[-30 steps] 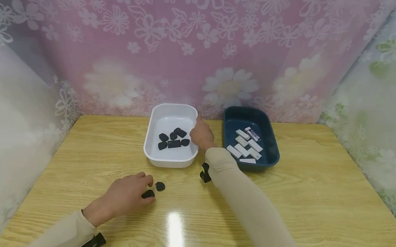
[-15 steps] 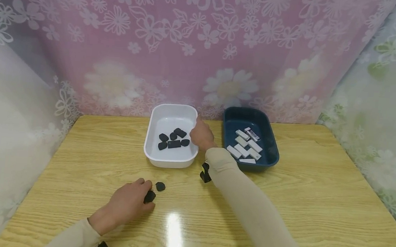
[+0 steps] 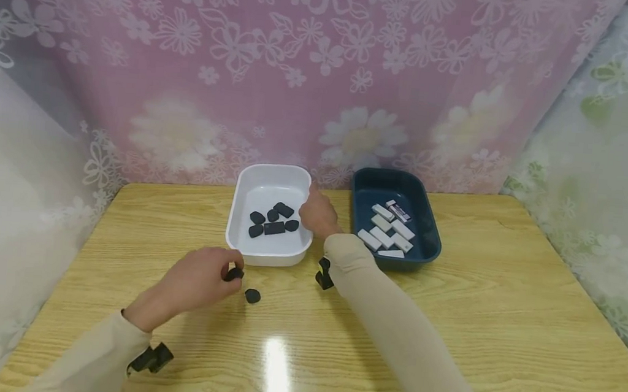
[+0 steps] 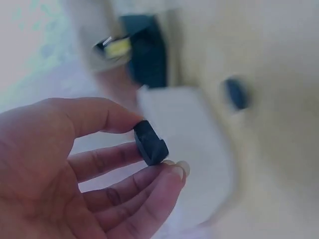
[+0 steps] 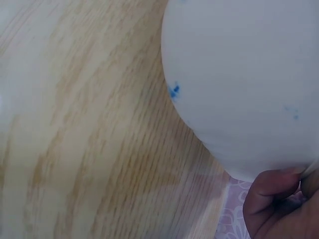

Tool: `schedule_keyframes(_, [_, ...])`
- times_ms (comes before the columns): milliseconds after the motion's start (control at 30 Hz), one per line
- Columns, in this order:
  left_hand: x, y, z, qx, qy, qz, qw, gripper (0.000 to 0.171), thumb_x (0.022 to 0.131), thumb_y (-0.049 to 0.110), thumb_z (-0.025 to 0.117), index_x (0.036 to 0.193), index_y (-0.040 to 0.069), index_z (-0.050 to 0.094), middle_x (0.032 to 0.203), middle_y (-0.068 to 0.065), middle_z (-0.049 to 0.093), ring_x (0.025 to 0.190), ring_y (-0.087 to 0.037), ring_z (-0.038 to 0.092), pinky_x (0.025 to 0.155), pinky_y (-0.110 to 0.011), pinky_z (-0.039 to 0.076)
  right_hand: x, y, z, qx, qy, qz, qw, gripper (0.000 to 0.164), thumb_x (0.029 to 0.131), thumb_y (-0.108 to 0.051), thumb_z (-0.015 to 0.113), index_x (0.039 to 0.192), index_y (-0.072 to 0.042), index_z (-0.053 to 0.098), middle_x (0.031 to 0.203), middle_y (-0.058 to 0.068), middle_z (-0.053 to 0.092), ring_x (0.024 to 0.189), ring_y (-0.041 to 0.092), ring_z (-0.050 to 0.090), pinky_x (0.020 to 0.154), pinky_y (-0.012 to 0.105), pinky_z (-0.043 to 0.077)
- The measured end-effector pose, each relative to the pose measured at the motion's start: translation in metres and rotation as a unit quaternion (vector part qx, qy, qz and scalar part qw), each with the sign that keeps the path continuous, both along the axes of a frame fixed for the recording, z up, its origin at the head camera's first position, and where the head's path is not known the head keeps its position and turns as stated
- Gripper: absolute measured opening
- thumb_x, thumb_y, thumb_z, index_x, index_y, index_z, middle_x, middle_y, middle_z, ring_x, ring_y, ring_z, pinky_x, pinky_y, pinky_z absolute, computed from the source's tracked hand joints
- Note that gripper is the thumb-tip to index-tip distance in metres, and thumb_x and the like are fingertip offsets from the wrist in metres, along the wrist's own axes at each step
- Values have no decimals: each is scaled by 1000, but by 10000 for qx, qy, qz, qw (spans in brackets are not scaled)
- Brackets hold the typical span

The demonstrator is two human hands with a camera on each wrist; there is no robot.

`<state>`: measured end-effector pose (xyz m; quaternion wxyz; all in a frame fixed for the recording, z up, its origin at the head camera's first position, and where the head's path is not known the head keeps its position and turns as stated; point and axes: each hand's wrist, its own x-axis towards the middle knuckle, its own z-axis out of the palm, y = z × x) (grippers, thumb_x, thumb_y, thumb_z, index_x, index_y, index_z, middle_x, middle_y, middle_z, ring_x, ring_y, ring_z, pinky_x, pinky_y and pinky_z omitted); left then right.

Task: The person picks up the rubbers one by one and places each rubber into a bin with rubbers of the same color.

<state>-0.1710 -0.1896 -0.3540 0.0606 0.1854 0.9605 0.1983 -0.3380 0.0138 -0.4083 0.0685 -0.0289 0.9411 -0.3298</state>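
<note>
My left hand (image 3: 197,279) pinches a small black chunk (image 4: 150,143) between thumb and fingertips, held above the table in front of the white tray. The chunk is dark, angular and notched; its exact kind is unclear. Another black chunk (image 3: 252,296) lies on the table just right of that hand. Inside the white tray (image 3: 270,258) are several black pieces (image 3: 274,228), mostly rounded and one rectangular. My right hand (image 3: 319,213) grips this tray's right rim, its curled fingers (image 5: 271,191) seen at the edge in the right wrist view.
To the right stands a dark blue tray (image 3: 432,230) holding several white erasers (image 3: 381,237), one in a printed sleeve. Both trays sit near the back edge of the wooden table (image 3: 502,334), against a pink flowered curtain (image 3: 278,82).
My left hand has closed on the nearer black chunk, lifted it from the table and carried it forward toward the white tray. The right hand stays on the tray rim.
</note>
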Motion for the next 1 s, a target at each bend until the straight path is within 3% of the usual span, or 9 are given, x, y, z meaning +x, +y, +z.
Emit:
schedule_keyframes(133, [-35, 6, 31, -3, 133, -66, 9999, 15, 85, 18, 65, 98, 11, 66, 63, 2, 52, 51, -14, 45, 50, -30, 37, -1, 3, 1, 33, -43, -65, 10000, 65, 92, -3, 44, 151, -5, 18, 123, 19, 57, 99, 28, 62, 77, 39, 52])
schedule_keyframes(267, [-76, 19, 47, -295, 108, 49, 9995, 19, 87, 21, 64, 102, 9, 64, 68, -1, 58, 55, -17, 50, 52, -32, 40, -1, 5, 1, 4, -119, -126, 9998, 67, 92, -2, 46, 151, -5, 17, 126, 19, 56, 100, 28, 61, 79, 40, 52])
schedule_keyframes(400, [-118, 33, 49, -703, -130, 263, 9971, 20, 88, 21, 63, 103, 7, 62, 79, -6, 61, 65, -22, 54, 59, -36, 43, 0, 4, -1, 45, -152, -100, 9998, 67, 92, -2, 48, 151, -5, 18, 127, 18, 55, 100, 27, 60, 80, 40, 52])
schedule_keyframes(533, [-149, 43, 41, -930, -480, 411, 9937, 17, 88, 17, 61, 100, 4, 63, 89, -9, 62, 74, -25, 56, 65, -38, 44, 0, 3, -1, 130, -102, -37, 9999, 67, 92, -3, 49, 151, -4, 18, 124, 17, 57, 95, 26, 61, 77, 38, 53])
schedule_keyframes(667, [-170, 49, 28, -1096, -814, 596, 9888, 14, 88, 13, 57, 95, 4, 64, 83, -9, 64, 69, -24, 57, 59, -36, 45, 1, 1, 2, 171, -111, -39, 9998, 67, 91, -4, 48, 151, -5, 18, 122, 17, 59, 93, 26, 63, 74, 38, 53])
schedule_keyframes(767, [-179, 53, 18, -1229, -848, 794, 9856, 10, 86, 11, 56, 89, 5, 64, 77, -8, 63, 63, -22, 57, 54, -35, 44, 1, 0, 3, 177, -154, -60, 9997, 67, 92, -4, 48, 151, -7, 18, 121, 17, 59, 92, 26, 64, 72, 38, 53])
schedule_keyframes(900, [-187, 56, 8, -1312, -774, 951, 9837, 9, 84, 10, 56, 87, 5, 63, 75, -9, 63, 60, -21, 56, 52, -34, 43, 0, -2, 4, 201, -227, -86, 9995, 67, 93, -6, 49, 152, -8, 17, 124, 16, 58, 93, 25, 64, 74, 38, 53])
schedule_keyframes(1000, [-186, 53, 2, -1337, -767, 1041, 9825, 13, 84, 10, 58, 93, 3, 63, 77, -10, 62, 61, -23, 55, 53, -34, 43, 2, -5, 5, 202, -268, -47, 9994, 66, 93, -6, 48, 152, -8, 17, 127, 16, 57, 96, 24, 63, 76, 38, 53])
